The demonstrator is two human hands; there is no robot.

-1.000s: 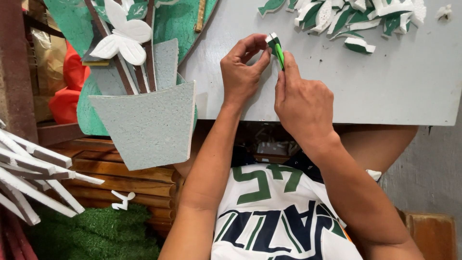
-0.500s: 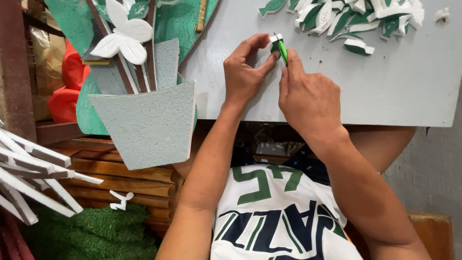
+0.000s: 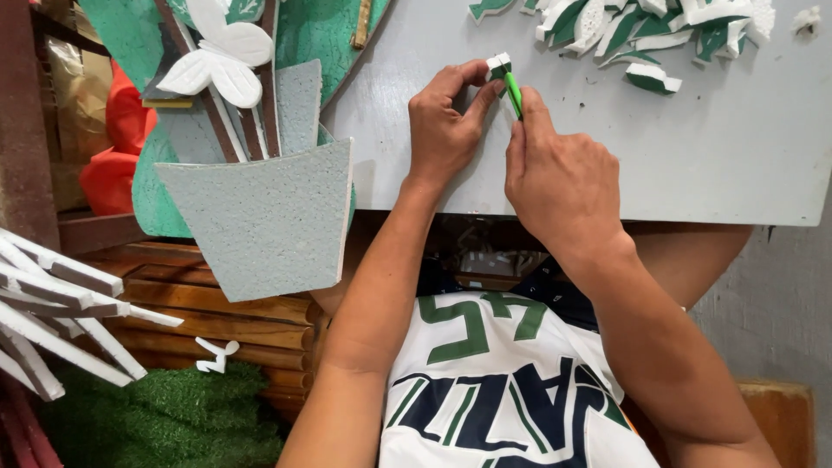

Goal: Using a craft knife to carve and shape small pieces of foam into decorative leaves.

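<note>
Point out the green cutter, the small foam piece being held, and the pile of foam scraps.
Green cutter [image 3: 514,94], head view, on the green handle between the two hands.
Foam piece [image 3: 497,65], head view, on its white top face.
Scrap pile [image 3: 659,30], head view, on the middle of the pile.

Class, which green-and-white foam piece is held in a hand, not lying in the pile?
The small piece pinched by the left hand; the others lie loose on the table.

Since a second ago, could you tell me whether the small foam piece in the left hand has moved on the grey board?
No: the small foam piece sits about as far below and left of the pile of green-and-white offcuts as before, pinched by the left hand.
</note>
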